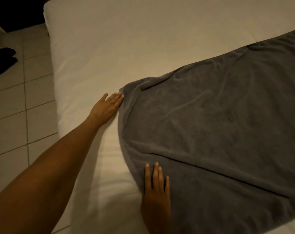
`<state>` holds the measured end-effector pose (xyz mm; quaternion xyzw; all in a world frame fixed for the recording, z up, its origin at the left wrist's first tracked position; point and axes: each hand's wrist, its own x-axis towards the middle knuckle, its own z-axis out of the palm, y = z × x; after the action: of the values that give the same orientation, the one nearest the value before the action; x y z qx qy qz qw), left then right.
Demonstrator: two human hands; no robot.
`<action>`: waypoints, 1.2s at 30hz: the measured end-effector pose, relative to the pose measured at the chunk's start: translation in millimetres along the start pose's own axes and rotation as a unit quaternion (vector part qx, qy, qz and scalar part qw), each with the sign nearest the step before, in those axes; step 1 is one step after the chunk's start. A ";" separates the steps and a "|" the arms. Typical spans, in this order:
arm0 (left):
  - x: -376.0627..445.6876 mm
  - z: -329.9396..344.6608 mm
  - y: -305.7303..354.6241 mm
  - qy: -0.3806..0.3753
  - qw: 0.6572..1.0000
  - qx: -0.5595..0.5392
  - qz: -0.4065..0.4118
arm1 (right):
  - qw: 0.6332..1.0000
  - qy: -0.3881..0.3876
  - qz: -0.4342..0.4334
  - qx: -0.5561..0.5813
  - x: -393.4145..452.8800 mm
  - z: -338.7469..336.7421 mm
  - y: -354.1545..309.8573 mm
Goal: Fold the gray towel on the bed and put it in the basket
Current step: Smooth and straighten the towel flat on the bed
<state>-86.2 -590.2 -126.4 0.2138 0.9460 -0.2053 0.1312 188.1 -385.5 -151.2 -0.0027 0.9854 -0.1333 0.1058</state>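
The gray towel (210, 124) lies spread over the right half of the white bed (96, 53), with a long crease running diagonally across its near part. My left hand (107, 106) lies flat on the sheet with straight fingers, the fingertips touching the towel's far left corner. My right hand (156, 191) rests flat on the towel's near left edge, fingers straight and pointing away from me. No basket is in view.
The bed's left edge runs down the left side, with a tiled floor (16, 107) beside it. A dark object (3, 60) lies on the tiles at the far left. Bare sheet stretches behind and left of the towel.
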 end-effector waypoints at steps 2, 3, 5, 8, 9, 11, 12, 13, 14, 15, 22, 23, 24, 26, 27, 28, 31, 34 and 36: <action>-1.0 3.7 5.7 0.023 0.999 -0.034 0.003 | 0.999 0.017 0.029 -0.007 -17.2 7.4 8.2; -0.4 4.6 8.9 0.030 0.998 -0.050 0.008 | 0.999 0.023 0.037 0.000 -24.8 8.5 10.9; 1.8 5.4 16.5 0.030 0.997 -0.073 0.027 | 0.998 0.032 0.042 0.030 -38.5 9.7 14.9; 4.1 7.7 28.9 0.029 0.997 -0.063 0.040 | 0.998 0.041 0.027 0.031 -48.7 9.4 19.8; 4.9 8.4 32.7 0.030 0.997 -0.061 0.038 | 0.998 0.050 0.018 0.015 -49.2 9.1 21.6; 5.6 7.5 39.0 0.024 0.997 -0.073 0.028 | 0.997 0.082 -0.002 -0.005 -48.9 10.8 26.9; 6.4 6.0 40.8 0.022 0.996 -0.082 0.023 | 0.994 0.113 -0.014 -0.008 -48.6 11.7 30.1; 7.5 4.1 41.2 0.023 0.995 -0.091 0.020 | 0.990 0.139 -0.023 -0.003 -48.6 11.8 33.1; 8.9 1.8 41.0 0.028 0.995 -0.096 0.019 | 0.988 0.154 -0.029 0.000 -49.2 12.7 37.1; 10.0 -1.3 40.9 0.035 0.994 -0.098 0.019 | 0.986 0.163 -0.032 -0.008 -49.8 13.7 42.4; 16.0 -54.5 33.2 0.063 0.995 -0.071 0.014 | 0.985 0.143 0.008 -0.091 -56.0 -22.3 83.3; 17.7 -64.9 32.4 0.064 0.996 -0.063 0.013 | 0.988 0.129 0.020 -0.084 -57.0 -31.2 88.3; 18.0 -75.7 33.4 0.069 0.996 -0.055 0.012 | 0.989 0.123 0.028 -0.077 -58.6 -42.3 93.6; 19.2 -98.4 35.1 0.084 0.995 -0.044 0.007 | 0.988 0.130 0.042 -0.070 -60.0 -67.1 104.6; 20.6 -110.0 36.2 0.087 0.995 -0.039 0.005 | 0.987 0.136 0.050 -0.070 -60.5 -79.5 110.6; 22.3 -121.7 38.1 0.089 0.995 -0.035 0.004 | 0.986 0.144 0.060 -0.066 -60.5 -92.7 116.7; 26.7 -156.5 50.1 0.089 0.996 -0.028 0.014 | 0.980 0.168 0.090 -0.061 -61.7 -129.3 133.8; 32.3 -190.2 67.6 0.084 0.996 -0.018 0.017 | 0.974 0.177 0.115 -0.082 -55.7 -161.0 147.9; 37.2 -209.7 79.0 0.086 0.996 -0.024 0.009 | 0.975 0.160 0.128 -0.089 -51.1 -177.1 158.6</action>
<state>-116.1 -418.8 19.7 0.2359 0.9565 -0.1618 0.0566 204.7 -184.5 -15.5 0.1358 0.9896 -0.0294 -0.0374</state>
